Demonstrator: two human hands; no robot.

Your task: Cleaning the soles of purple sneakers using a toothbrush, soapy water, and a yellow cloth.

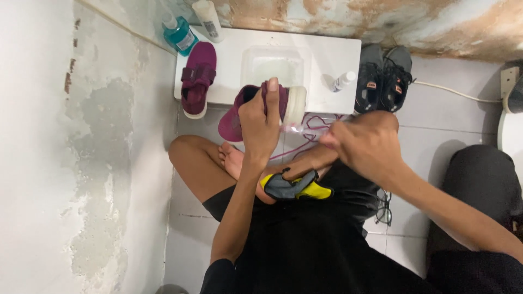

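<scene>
Blue bottle (180, 34): stands at the far left corner of the white counter (338, 51); a white bottle (208, 19) stands just beside it. A knock from the shoe work could tip either one.
Spare shoe (196, 79): maroon, lying on the counter's left edge with its toe hanging over; a bump could send it to the floor.
Left hand (261, 122): clenched around the maroon shoe (242, 111), thumb up along its heel, holding it upright in the air above the crossed legs, in front of the counter. If the grip loosens, the shoe could fall onto the bare foot (233, 159).
Yellow-grey cloth (294, 187): rests on the lap under the hands; it could slide off if the legs shift.
Right hand (365, 144): closed on something thin and clear beside the shoe's white sole, probably a small brush or tube; the view is too blurred to tell. Maroon laces (313, 126) lie loose beneath and could snag it.
Small spray bottle (342, 81): lies on the counter's right part and could roll off.
Black shoes (383, 76): a pair, standing on the floor against the wall.
Glasses (383, 207): on the floor tiles by the right thigh, easily crushed.
</scene>
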